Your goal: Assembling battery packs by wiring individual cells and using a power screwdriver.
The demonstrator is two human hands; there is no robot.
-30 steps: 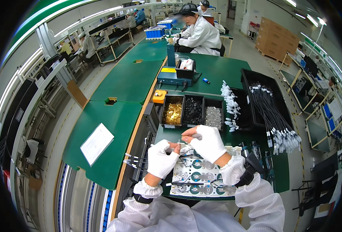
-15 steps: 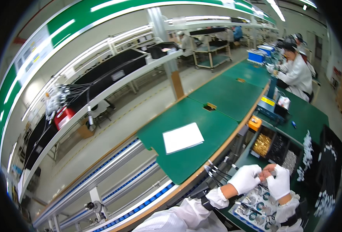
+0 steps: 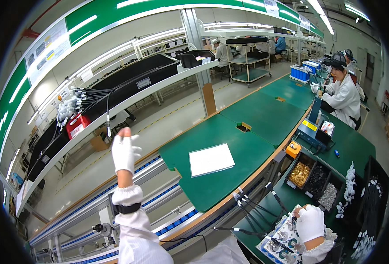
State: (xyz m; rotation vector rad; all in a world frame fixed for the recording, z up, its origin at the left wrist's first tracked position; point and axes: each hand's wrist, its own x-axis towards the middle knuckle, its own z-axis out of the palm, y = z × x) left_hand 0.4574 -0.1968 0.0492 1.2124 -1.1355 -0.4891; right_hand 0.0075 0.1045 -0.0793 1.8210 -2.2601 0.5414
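My left hand (image 3: 125, 152), in a white glove with bare fingertips, is raised over the conveyor with its fingers apart and nothing in it. Just beyond its fingertips hangs the end of a black cable (image 3: 108, 119) with a pale connector, from a bundle of such cables (image 3: 88, 97) on the shelf. My right hand (image 3: 310, 223), gloved alike, is at the white fixture (image 3: 270, 247) with round clear-and-green parts and black leads. Its fingers are bent closed at the fixture's far edge; what they hold is hidden.
Bins of gold fittings (image 3: 299, 174), black parts (image 3: 316, 179) and silver parts (image 3: 330, 195) stand beyond my right hand. Black cables (image 3: 251, 207) cross the bench edge. White paper (image 3: 212, 159) lies on the green table (image 3: 247, 110). A co-worker (image 3: 343, 94) sits at far right.
My left hand has left my right hand and swung far left and up toward the hanging cable. My right hand has lowered to the fixture. The view has shifted slightly.
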